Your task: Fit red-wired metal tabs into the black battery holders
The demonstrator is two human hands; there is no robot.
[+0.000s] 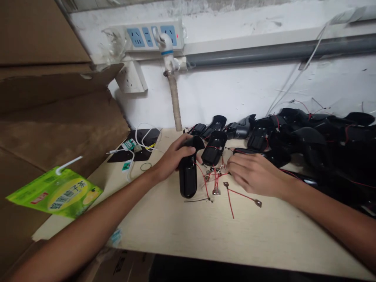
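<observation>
Left of the wire cluster (216,181), one black shell (188,180) in the left hand (182,152)

Just left of the wire cluster, the black shell points its long rounded end toward the front of the table (205,231). The left hand grips its far end, thumb laid across the top face, the other fingers mostly hidden. Right of the cluster, the right hand (249,172) has its fingers curled close together; whether they pinch anything, I cannot tell.

The shell looks like thin, stiff plastic, so probably light, and its glossy skin may slip. Its long sides seem the best hold, away from the red lead (201,169) that appears to run from it into the cluster. That lead looks fragile; a tug could break a joint.

Behind the cluster, a second shell (216,145) sits close, and to the cluster's right a heap of shells (308,137) crowds back toward the wall (226,90). Well left of the cluster are a cardboard box (58,113) and a green pouch (72,194). More room lies in front of the cluster, beyond a loose wire (241,195), running to the table's front edge.
</observation>
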